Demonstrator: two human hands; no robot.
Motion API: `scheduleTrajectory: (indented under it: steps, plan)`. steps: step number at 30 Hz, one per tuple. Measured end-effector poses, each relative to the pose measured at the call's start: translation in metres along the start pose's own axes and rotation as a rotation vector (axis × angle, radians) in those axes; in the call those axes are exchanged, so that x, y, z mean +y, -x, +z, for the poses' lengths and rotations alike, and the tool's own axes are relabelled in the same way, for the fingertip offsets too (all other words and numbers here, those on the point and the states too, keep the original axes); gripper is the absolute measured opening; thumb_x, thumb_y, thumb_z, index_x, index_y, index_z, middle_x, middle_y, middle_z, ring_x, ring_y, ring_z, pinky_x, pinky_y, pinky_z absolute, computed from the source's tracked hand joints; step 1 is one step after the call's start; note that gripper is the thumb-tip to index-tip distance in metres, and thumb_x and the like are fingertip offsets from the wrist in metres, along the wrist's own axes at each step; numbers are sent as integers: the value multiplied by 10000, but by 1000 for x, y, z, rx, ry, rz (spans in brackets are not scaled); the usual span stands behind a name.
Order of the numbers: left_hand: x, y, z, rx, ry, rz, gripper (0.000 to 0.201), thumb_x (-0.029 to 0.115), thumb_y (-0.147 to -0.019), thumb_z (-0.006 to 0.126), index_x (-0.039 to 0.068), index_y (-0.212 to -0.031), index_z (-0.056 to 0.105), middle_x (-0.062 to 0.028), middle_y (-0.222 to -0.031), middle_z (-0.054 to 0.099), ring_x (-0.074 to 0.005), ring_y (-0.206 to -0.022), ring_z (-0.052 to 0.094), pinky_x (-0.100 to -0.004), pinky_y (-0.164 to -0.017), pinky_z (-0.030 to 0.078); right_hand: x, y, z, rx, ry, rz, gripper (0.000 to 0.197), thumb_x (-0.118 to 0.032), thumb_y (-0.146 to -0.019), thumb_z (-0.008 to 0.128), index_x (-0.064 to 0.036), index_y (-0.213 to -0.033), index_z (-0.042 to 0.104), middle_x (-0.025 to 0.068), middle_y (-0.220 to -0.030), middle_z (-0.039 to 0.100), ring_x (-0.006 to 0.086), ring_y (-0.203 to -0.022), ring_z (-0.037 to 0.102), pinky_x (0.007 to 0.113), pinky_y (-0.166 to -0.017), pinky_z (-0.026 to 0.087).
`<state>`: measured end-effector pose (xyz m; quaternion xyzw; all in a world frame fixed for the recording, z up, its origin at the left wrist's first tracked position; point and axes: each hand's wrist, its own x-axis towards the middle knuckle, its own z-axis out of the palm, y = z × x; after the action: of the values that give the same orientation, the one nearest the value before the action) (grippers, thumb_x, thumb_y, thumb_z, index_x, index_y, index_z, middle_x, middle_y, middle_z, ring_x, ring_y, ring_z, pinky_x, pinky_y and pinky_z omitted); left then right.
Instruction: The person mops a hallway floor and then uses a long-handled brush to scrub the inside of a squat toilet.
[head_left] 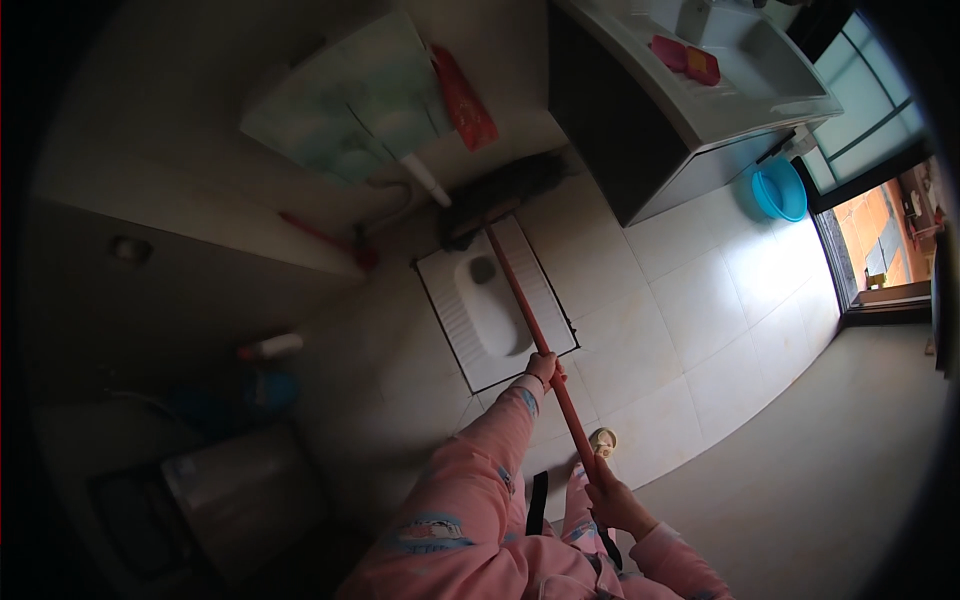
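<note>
- A long mop with a red, round handle [530, 325] is being gripped by both hands: the left hand [545, 368] is being kept closed around the shaft about midway along it, and the right hand [612, 500] is being kept closed around the near end, close to the body in pink patterned sleeves.
- The dark, shaggy mop head [500, 195] is being pressed onto the floor at the far end of the white ceramic squat toilet pan [495, 310], beside the wall, with the handle being held slanting across the pan's right side.
- The work is being judged as partly done at most: only the strip behind the pan is being covered by the mop head, and no wet track or clear difference between cleaned and uncleaned tile is being shown.
- The pale square floor tiles [690, 300] to the right, toward the white counter with a sink [720, 110] and the round blue plastic basin [780, 190], are being judged as left to do.
- The dim left side, where a red-handled plunger [325, 238] is being kept by the wall, is too dark to be assessed.
</note>
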<state>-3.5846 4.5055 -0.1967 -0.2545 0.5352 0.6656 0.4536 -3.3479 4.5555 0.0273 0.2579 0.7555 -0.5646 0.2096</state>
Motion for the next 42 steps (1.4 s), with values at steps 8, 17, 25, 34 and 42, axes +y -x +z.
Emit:
scheduleTrajectory:
  steps: [8, 17, 25, 34, 42]
  plan:
    - [-40, 89, 28, 258, 29, 50, 197, 123, -827, 439, 56, -643, 410, -43, -507, 429, -174, -403, 442, -335, -397, 419, -54, 82, -66, -302, -379, 438, 598, -62, -835, 487, -153, -1353, 202, 38, -636, 458, 147, -433, 440, 293, -410, 396]
    - [-114, 209, 119, 107, -329, -25, 224, 56, -826, 472, -4, -921, 279, -134, -680, 484, -224, -493, 518, -359, -436, 497, -33, 239, -108, 83, -647, 523, 461, -124, -876, 510, -84, -1315, 379, -42, -818, 506, 44, -688, 466, 167, -601, 387]
    - [-221, 199, 208, -149, -653, -180, 319, 26, -763, 514, -1, -963, 267, -128, -719, 499, -224, -524, 549, -361, -460, 512, 19, 307, -89, 393, -637, 548, 474, -192, -863, 538, -95, -1306, 399, 30, -939, 557, 66, -823, 501, 171, -702, 392]
    - [-378, 261, 220, -498, -1145, -725, 285, 42, -807, 500, 38, -992, 282, -85, -741, 500, -194, -586, 554, -410, -525, 533, 108, 363, -16, 549, -888, 817, 418, -180, -848, 535, -108, -1248, 439, 50, -771, 564, 140, -647, 522, 254, -578, 424]
    - [-406, 239, 333, -394, -1144, -729, 369, 6, -766, 546, 47, -1014, 276, -101, -730, 482, -191, -555, 539, -393, -489, 538, 180, 352, -27, 795, -998, 716, 346, -192, -829, 564, -89, -1157, 527, 68, -737, 602, 188, -610, 547, 295, -545, 433]
